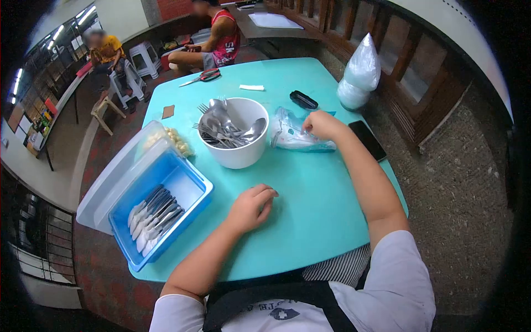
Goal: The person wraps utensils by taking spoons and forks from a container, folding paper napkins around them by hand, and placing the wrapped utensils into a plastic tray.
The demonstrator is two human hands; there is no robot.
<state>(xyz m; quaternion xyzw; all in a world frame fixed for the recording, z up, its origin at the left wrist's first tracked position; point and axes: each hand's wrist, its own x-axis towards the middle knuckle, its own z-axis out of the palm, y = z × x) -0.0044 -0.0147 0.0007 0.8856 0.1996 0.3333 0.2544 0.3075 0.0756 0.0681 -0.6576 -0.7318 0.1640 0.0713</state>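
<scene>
My left hand point(254, 207) rests on the turquoise table point(310, 205) with its fingers loosely curled; whether anything is in them is hidden. At the clear plastic packet point(293, 131), my right hand point(321, 125) has its fingers bent down and pressed together on the bag's right part. A white bucket point(235, 157) full of spoons and forks point(224, 124) stands between the hands and the far edge. On the left, a blue container point(191, 193) holds wrapped cutlery point(155, 216), its clear lid point(105, 188) leaning beside it.
Scissors point(204, 76), a white strip point(252, 87), a black case point(303, 100) and a brown piece point(168, 112) lie farther back. A phone point(367, 140) and a plastic-wrapped object point(359, 77) are at the right edge. Two people point(224, 41) sit beyond the table.
</scene>
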